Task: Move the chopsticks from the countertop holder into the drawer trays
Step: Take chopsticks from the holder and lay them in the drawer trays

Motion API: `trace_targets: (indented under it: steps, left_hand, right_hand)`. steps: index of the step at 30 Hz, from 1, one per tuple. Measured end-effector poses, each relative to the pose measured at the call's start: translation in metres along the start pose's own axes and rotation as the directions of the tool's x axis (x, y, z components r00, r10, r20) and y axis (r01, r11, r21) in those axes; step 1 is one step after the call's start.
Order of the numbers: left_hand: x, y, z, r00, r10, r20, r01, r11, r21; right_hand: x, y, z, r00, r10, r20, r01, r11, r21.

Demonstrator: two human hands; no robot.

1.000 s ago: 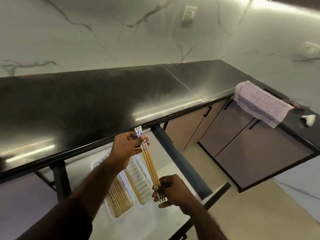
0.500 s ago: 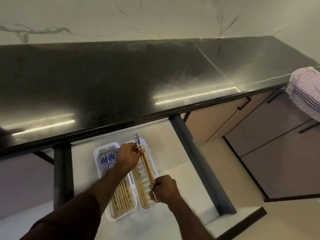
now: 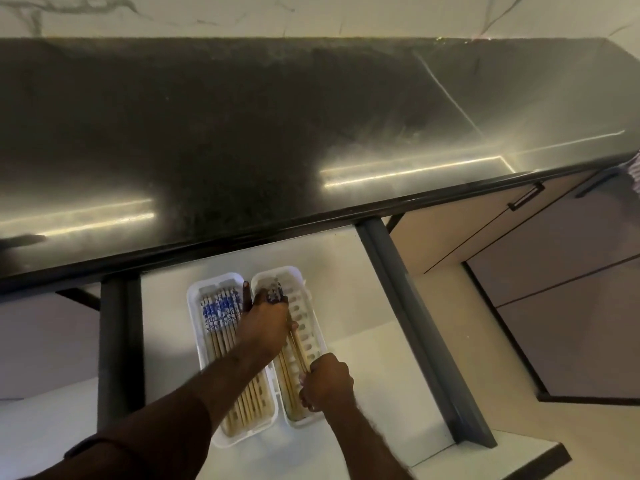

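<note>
Chopsticks tan, blue-white patterned tops; trays white; countertop black.

Two white slotted trays sit side by side, touching, in the open drawer. The left tray holds a full row of bamboo chopsticks lying lengthwise, blue-and-white patterned ends toward the counter. The right tray holds a few chopsticks, and one more pair with patterned ends lies low over it, gripped at both ends.
</note>
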State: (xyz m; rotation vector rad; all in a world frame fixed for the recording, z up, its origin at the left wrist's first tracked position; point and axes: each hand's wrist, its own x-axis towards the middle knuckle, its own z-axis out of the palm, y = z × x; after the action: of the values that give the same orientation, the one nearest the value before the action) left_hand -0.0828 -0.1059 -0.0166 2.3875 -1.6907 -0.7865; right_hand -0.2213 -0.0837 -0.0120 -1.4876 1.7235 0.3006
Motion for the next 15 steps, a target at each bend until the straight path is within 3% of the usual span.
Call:
trace_targets:
  steps: [7, 10, 15]
  left_hand:
    - [0.003, -0.002, 0.008, 0.997, 0.067, 0.028, -0.07, 0.985, 0.155]
    - [0.005, -0.003, 0.011, 0.986, 0.163, 0.021, -0.163, 0.957, 0.239]
    - [0.009, -0.004, 0.013, 0.985, 0.172, 0.025, -0.173, 0.964, 0.202]
  right_hand:
    - [-0.004, -0.002, 0.008, 0.998, -0.052, -0.041, 0.047, 0.993, -0.109]
    - [-0.007, -0.002, 0.013, 0.995, -0.081, -0.054, 0.073, 0.988, -0.137]
    - [-0.011, -0.005, 0.021, 0.981, -0.132, -0.145, 0.104, 0.977, -0.186]
